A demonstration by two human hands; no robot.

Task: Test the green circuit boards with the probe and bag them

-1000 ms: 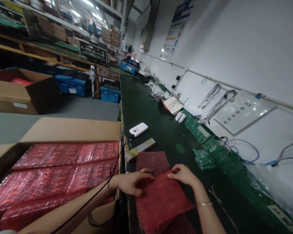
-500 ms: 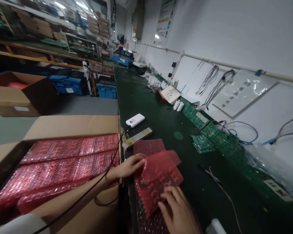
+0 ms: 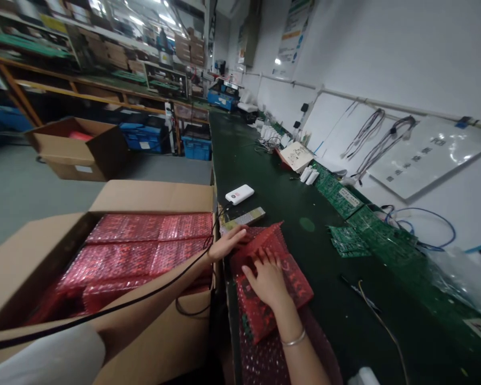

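A red bubble-wrap bag (image 3: 299,280) lies on the bench, with a green circuit board partly showing at its lower left edge. My right hand (image 3: 268,279) rests flat on its upper part, fingers spread. At the bag's upper left, my left hand (image 3: 229,244) has its fingers stretched out beside the raised flap (image 3: 269,235); whether the fingertips touch it I cannot tell. More red bubble wrap (image 3: 264,361) lies underneath, reaching towards me.
An open cardboard box (image 3: 152,195) with rows of red bubble-wrap packs stands left of the bench. A white power bank (image 3: 239,194) with a black cable lies beyond my hands. Circuit boards (image 3: 347,240) and a pen-like tool (image 3: 361,293) lie to the right.
My right hand has moved from the bag's near edge up onto its upper part and now lies flat. The flap has been folded over and lowered. The view has swung left.
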